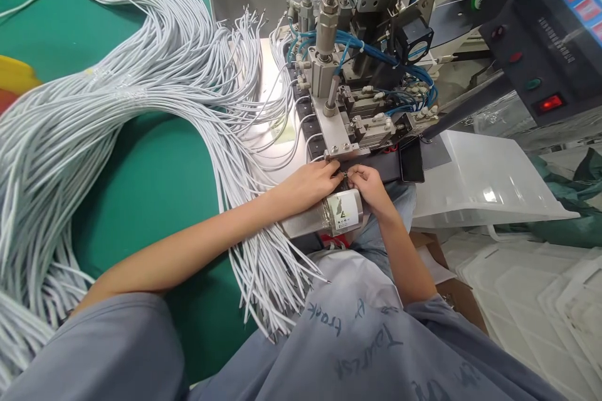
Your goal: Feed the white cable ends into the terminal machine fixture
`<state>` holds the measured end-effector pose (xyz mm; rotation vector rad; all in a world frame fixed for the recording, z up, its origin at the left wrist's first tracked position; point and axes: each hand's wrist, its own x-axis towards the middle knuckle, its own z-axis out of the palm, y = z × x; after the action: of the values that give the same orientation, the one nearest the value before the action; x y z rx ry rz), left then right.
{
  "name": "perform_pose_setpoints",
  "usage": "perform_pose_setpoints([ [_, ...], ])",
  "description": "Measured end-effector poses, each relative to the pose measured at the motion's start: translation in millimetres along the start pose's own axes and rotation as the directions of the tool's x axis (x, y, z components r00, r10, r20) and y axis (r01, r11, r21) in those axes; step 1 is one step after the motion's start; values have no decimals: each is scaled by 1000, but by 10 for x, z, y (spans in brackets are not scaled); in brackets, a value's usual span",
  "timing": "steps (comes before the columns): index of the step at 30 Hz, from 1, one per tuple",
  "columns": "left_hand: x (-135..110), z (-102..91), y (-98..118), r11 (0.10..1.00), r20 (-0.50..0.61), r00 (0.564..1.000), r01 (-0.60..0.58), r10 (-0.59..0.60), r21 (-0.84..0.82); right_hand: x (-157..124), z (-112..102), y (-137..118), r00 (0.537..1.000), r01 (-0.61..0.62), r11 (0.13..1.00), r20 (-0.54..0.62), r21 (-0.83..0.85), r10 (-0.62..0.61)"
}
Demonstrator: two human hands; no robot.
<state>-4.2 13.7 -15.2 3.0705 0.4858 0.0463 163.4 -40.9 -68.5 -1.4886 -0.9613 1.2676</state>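
Note:
My left hand [314, 180] and my right hand [369, 185] meet at the front of a small machine [345, 97], just under its metal plate [335, 131]. Both hands are closed in a pinch on the end of a thin white cable [314, 159], with the fingertips almost touching at a tiny dark part between them. A big bundle of white cables [141, 81] fans across the green table [155, 188] to the left, and its loose ends hang over the table's edge beside my left forearm. A labelled metal block [345, 212] sits just below my hands.
The machine carries blue air hoses [376, 53] and a small fan [414, 37]. A dark control panel with a lit red switch [550, 103] stands at the right. A clear plastic tray [489, 178] lies right of my hands. White trays [536, 301] are stacked at the lower right.

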Motion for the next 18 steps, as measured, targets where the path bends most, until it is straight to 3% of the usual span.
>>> perform_pose_setpoints([
  [6,-5,-28,18,1000,11,1000,0,0,11,-2,21,-27,996,46,999,-78,22,-44],
  [10,1,-36,33,1000,9,1000,-7,7,19,26,5,-33,1000,11,1000,1,8,-11],
  [14,-7,-57,36,999,4,1000,-9,9,40,43,2,3,994,58,998,99,-22,-55],
  [18,-58,-125,38,994,52,995,87,-90,61,94,2,67,988,105,993,121,-53,-98],
])
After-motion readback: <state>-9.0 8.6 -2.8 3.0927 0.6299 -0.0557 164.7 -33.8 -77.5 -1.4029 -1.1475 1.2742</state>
